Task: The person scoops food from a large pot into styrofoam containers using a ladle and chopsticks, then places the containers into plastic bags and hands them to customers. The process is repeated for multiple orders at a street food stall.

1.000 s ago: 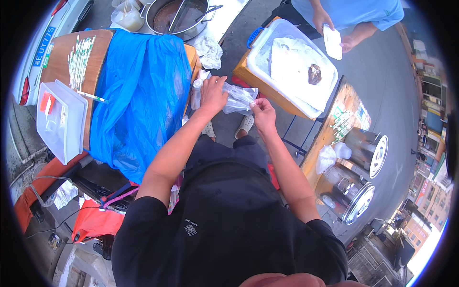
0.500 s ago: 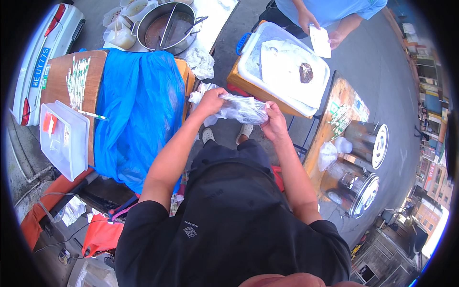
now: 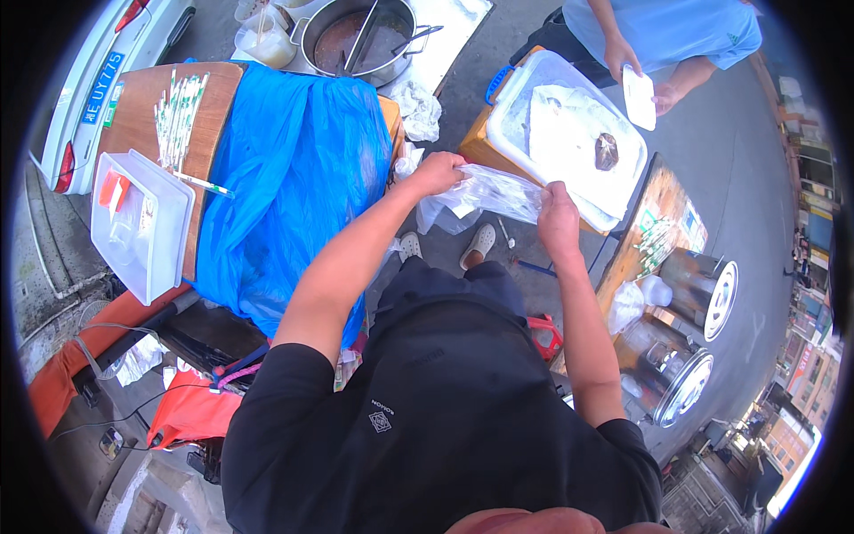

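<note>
A clear plastic bag [image 3: 505, 194] is stretched between my two hands in front of my body. My left hand [image 3: 439, 174] is closed on one end of it, and a crumpled part hangs below near that hand. The other end is gripped by my right hand [image 3: 559, 221], fingers closed. Just beyond the bag stands a white plastic tub [image 3: 509, 116] on a yellow-orange box. White sheets lie in the tub, with a small dark brown packet [image 3: 606, 152] on them.
Left are a blue plastic sheet [image 3: 294, 169], wrapped sticks [image 3: 181, 111] and a translucent bin [image 3: 169, 240]. A divided metal pot [image 3: 356, 40] stands ahead. Lidded metal canisters [image 3: 663, 369] stand right. Across the tub, another person's hand [image 3: 620, 55] holds a flat white object [image 3: 639, 98].
The bag is now pulled flatter and tauter between my hands, its loose part hanging lower. The whole view has shifted, so the surroundings appear farther right.
</note>
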`<move>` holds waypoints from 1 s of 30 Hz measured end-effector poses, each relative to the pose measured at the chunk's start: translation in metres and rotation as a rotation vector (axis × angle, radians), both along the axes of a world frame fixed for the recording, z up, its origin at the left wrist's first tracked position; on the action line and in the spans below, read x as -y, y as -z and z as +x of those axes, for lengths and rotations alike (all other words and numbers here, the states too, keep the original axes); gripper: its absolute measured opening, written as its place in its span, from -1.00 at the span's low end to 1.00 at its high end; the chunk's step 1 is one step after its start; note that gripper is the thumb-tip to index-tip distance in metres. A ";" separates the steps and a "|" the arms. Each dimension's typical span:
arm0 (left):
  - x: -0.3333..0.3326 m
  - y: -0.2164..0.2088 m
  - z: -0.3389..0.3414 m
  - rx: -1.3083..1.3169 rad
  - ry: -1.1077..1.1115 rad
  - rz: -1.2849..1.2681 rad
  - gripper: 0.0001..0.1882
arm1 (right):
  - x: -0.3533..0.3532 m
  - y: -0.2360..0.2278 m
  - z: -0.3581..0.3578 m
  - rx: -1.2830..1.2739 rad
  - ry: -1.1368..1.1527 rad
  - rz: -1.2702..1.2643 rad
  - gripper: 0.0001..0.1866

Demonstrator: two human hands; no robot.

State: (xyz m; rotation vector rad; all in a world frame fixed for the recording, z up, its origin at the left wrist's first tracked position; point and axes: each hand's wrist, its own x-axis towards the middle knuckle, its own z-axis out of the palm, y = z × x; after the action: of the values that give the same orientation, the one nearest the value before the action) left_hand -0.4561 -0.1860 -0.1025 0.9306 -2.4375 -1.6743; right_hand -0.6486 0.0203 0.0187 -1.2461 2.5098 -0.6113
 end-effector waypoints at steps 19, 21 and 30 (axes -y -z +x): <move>-0.040 -0.046 -0.038 -0.300 -0.357 0.521 -0.79 | 0.016 -0.036 0.030 -0.096 -0.116 -0.111 -0.47; -0.045 -0.065 -0.046 -0.393 -0.281 0.303 -0.77 | 0.031 -0.035 0.030 -0.002 -0.123 -0.102 -0.49; -0.001 -0.044 -0.020 -0.126 -0.056 -0.335 -0.90 | 0.008 -0.033 -0.017 1.286 0.342 -0.285 -0.69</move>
State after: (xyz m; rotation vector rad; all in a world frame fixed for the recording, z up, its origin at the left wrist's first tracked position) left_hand -0.4764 -0.1850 -0.0582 0.8113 -2.4728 -1.2129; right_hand -0.6657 0.0121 0.0515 -0.2149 1.5102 -1.3258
